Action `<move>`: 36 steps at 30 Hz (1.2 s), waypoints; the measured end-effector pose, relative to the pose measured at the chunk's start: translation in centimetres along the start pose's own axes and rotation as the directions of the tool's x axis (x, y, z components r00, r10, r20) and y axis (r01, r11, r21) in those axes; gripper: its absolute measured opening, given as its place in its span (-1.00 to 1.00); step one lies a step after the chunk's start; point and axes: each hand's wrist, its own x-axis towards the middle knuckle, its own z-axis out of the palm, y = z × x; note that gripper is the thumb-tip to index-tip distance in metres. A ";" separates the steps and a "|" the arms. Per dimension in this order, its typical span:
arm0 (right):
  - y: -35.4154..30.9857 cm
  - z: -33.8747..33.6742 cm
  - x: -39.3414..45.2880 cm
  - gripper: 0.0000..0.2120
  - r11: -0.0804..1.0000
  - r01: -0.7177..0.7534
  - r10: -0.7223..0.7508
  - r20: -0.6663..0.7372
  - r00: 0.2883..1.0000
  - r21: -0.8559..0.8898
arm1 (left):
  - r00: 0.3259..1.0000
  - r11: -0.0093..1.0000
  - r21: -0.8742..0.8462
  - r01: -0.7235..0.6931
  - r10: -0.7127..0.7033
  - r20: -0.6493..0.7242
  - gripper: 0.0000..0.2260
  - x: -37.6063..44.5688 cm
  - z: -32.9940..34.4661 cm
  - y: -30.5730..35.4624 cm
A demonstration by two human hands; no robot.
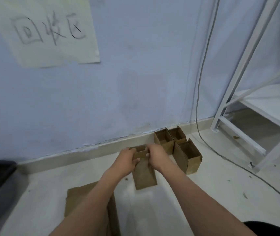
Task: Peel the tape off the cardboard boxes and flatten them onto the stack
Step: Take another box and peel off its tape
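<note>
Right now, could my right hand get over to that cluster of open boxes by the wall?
Probably yes. The right hand grips the held box, and the open boxes stand just beside it with nothing between; it would have to let go first.

Bare forearms, no sleeves visible

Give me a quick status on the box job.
Left hand and right hand both gripping the open box. Flat cardboard waiting below. Three more boxes standing beside. Nothing blocking.
</note>
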 end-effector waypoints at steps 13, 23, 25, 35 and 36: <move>-18.2 -0.8 -14.6 -0.76 0.821 0.523 -0.502 0.147 0.852 -0.229 | 0.973 0.967 0.185 0.175 -0.141 -0.180 -0.83 -18.6 -18.7 1.0; -18.0 2.4 -15.6 -0.91 0.831 0.555 -0.556 -0.023 0.831 -0.028 | 0.934 0.922 -0.242 0.303 -0.338 -0.119 -0.70 -21.4 -19.2 -1.9; -17.2 2.4 -15.1 -0.89 0.864 0.502 -0.499 -0.073 0.864 0.044 | 0.902 0.870 -0.392 0.300 -0.392 -0.181 -0.71 -21.4 -18.9 -2.4; -15.5 1.4 -14.4 -0.49 0.927 0.195 -0.227 0.063 0.972 0.320 | 0.806 0.553 -0.823 0.131 -0.543 -0.236 -0.91 -19.8 -18.3 -1.9; -15.3 1.4 -14.4 -0.47 0.923 0.176 -0.212 0.070 0.975 0.341 | 0.821 0.527 -0.841 0.125 -0.531 -0.211 -0.92 -19.9 -18.3 -1.6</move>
